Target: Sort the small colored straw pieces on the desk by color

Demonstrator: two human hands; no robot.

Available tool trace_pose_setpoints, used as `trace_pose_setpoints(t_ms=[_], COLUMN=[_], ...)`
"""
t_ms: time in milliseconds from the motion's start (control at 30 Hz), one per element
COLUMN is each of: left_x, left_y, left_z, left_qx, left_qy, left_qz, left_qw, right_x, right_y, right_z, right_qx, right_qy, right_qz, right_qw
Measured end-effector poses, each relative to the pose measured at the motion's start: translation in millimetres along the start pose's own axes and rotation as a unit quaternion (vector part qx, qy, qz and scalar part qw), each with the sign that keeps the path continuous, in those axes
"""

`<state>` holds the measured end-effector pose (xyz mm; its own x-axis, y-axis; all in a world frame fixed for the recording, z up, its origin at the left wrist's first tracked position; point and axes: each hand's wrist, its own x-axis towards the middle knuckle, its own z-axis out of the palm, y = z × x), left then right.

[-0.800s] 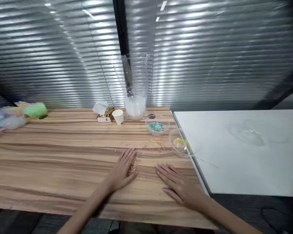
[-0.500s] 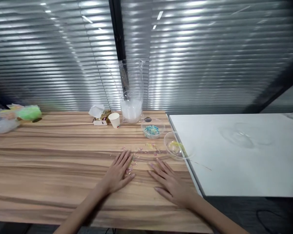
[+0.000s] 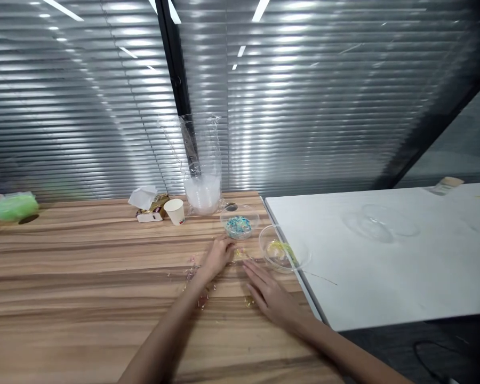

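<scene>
- One soft, glossy green bundle (image 3: 14, 207) lies at the far left of our wood-grained table (image 3: 84, 298), striped in brown.
- Farther right we see a tissue pack (image 3: 154, 209) with a crumpled white sheet poking out, and just beside it a tapering white paper cup (image 3: 175, 212).
- Next, a tall, wrinkled clear plastic bag (image 3: 208, 138) stands at the far edge, cloudy white material (image 3: 203, 194) filling its base.
- Small shiny pink bits (image 3: 191, 273) are scattered nearer us, left of our hands.
- Our left hand (image 3: 217, 256) has its fingers curled down at the tabletop; blur keeps us from telling whether it pinches anything.
- Just beyond it sits a round clear bowl (image 3: 240, 210) of grainy blue bits (image 3: 239, 224).
- Yellow bits (image 3: 240, 253) lie loose between our fingertips.
- Our right hand (image 3: 270, 296) is open, palm down, fingers stretched toward them.
- A second clear bowl (image 3: 263, 242), holding yellow pieces (image 3: 280, 249), reaches over the seam toward a smooth white table (image 3: 384, 298).
</scene>
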<state>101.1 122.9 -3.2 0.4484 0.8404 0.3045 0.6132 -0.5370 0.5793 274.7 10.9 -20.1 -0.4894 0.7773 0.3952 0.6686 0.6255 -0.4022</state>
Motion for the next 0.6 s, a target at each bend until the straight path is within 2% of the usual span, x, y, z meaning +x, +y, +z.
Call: trace_pose_setpoints(t_ms=[100,233,333,467,600], left_x=[-3.3,-13.5,-20.4,-24.5,-19.2], left_y=[-4.7,-12.5,-20.1,-30.5,-32.5], left_z=[3.8,-3.3,-15.9,-34.2,-37.2], left_qx=[0.004,-0.01,-0.041,-0.057,-0.03], left_qy=[0.015,0.009,-0.023,-0.064,-0.076], left_qz=[0.007,-0.018,-0.031,-0.035,-0.019], left_qw=[1.0,1.0,0.998,0.996,0.997], right_x=[21.3,36.5,33.6,24.7,20.4], right_y=[9.1,14.0,8.9,-3.1,-4.8], right_z=[9.0,14.7,13.3,4.8,-2.5], right_qx=[-0.037,-0.079,-0.076,-0.042,-0.028], right_qy=[0.01,-0.014,-0.043,-0.058,-0.066], right_qz=[0.05,0.087,0.091,0.062,0.068], right_qw=[0.998,0.993,0.992,0.996,0.995])
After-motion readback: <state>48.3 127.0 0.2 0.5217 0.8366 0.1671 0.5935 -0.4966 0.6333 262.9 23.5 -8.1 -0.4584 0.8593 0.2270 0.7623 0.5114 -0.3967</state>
